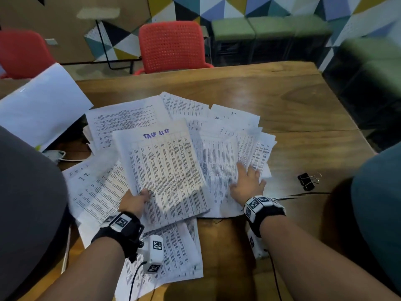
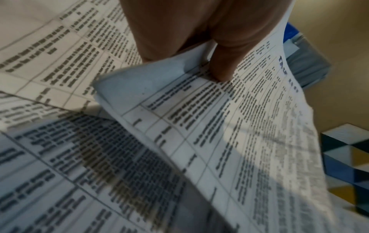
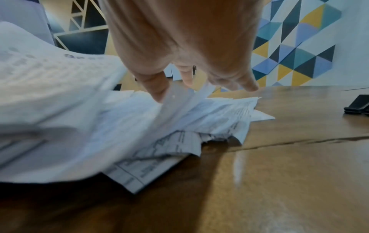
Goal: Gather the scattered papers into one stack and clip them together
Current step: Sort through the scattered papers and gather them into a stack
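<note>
Left hand [image 1: 134,200] pinches "TASK LIST" sheets [image 1: 165,170], thumb on top. Right hand [image 1: 247,183] released, fingers spread flat on scattered papers [image 1: 219,157]. Binder clips [image 1: 306,181] right, on surface [image 1: 282,101].

Right hand [image 3: 179,47] fingers [image 3: 157,88] spread on fanned papers [image 3: 179,113] beside wooden table [image 3: 289,157].
</note>
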Demonstrator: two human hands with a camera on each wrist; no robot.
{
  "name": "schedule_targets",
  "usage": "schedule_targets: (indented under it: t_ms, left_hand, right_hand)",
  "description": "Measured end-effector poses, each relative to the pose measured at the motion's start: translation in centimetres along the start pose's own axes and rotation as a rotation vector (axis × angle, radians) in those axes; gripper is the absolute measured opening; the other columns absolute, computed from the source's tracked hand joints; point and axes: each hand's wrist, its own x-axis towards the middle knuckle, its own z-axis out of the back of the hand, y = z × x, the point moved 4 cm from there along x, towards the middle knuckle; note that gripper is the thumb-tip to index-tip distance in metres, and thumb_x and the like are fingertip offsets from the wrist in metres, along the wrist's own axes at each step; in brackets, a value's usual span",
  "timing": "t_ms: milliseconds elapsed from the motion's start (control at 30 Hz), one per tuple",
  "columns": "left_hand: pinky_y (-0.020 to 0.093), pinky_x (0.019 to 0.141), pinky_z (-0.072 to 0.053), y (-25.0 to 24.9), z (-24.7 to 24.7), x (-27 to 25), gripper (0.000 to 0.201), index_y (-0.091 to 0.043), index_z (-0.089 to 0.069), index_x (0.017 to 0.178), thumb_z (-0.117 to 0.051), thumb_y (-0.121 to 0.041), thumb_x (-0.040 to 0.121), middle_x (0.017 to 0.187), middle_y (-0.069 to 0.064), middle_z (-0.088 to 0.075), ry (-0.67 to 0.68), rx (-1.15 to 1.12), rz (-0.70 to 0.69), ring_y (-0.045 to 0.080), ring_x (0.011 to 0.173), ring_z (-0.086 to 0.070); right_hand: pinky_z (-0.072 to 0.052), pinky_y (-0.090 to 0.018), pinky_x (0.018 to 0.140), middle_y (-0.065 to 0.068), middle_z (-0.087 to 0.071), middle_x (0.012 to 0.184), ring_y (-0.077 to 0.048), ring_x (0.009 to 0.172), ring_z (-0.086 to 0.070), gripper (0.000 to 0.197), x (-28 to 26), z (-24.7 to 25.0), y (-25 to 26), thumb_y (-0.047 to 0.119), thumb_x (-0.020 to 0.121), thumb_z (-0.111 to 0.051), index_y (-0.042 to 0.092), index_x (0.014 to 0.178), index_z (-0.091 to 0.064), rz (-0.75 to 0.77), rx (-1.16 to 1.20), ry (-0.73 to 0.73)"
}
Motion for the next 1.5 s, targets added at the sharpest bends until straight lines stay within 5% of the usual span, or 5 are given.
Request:
schedule_targets:
  t_ms: [167,400,567,800,1500]
  left_hand:
    - [0.027,0.056,-0.044,-1.8,-2.9,-2.3,0.035,0.003,-0.052,0.117,-0.061,-0.020,0.093,0.072,0.005,-0.048,0.115,0.025,-0.092,0.020,0.062,-0.048]
    - [0.048,0.086,-0.054,-2.8,-7.4,-6.3,0.035,-0.002,-0.058,0.109,-0.063,-0.031,0.090,0.085,0.010,-0.066,0.386,0.040,-0.106,0.034,0.087,-0.067]
    - [0.049,0.089,-0.054,-1.8,-11.0,-8.4,0.068,-0.010,-0.063,0.105,-0.066,-0.063,0.064,0.104,0.009,-0.071,0.518,0.230,-0.235,0.030,0.094,-0.068]
    - [0.036,0.083,-0.054,-0.8,-15.0,-13.9,0.095,-0.032,-0.002,0.150,-0.067,-0.014,0.083,0.123,0.004,-0.060,0.749,0.489,-0.468,0.026,0.103,-0.065]
    - [0.028,0.072,-0.057,0.3,-19.3,-17.4,0.024,-0.021,-0.066,0.111,-0.067,-0.024,0.087,0.088,0.000,-0.070,0.779,0.702,-0.518,0.019,0.070,-0.067]
  right_hand:
    - [0.001,-0.051,0.116,-0.003,0.012,0.160,-0.029,0.147,0.007,0.056,-2.1,1.7,1.4,0.044,0.095,-0.041,0.028,0.147,-0.028,0.087,0.205,-0.091]
    - [-0.040,-0.040,0.107,0.003,-0.053,0.134,-0.020,0.122,-0.053,0.053,-4.3,2.3,0.0,0.024,0.092,-0.054,0.022,0.141,-0.034,0.056,0.865,0.074]
    - [-0.051,-0.035,0.089,-0.008,-0.066,0.111,-0.025,0.100,-0.062,0.038,-6.1,3.5,-5.9,0.007,0.085,-0.052,0.014,0.122,-0.054,-0.153,0.734,-0.128]
    - [-0.048,-0.030,0.086,-0.004,-0.064,0.114,-0.025,0.099,-0.061,0.046,-10.5,2.0,-13.9,0.002,0.089,-0.043,0.027,0.127,-0.050,-0.393,0.629,-0.231]
    - [-0.037,-0.038,0.101,-0.005,-0.045,0.134,-0.027,0.120,-0.040,0.034,-12.0,2.0,-15.6,0.023,0.085,-0.059,0.020,0.119,-0.061,-0.235,-0.076,-0.253]
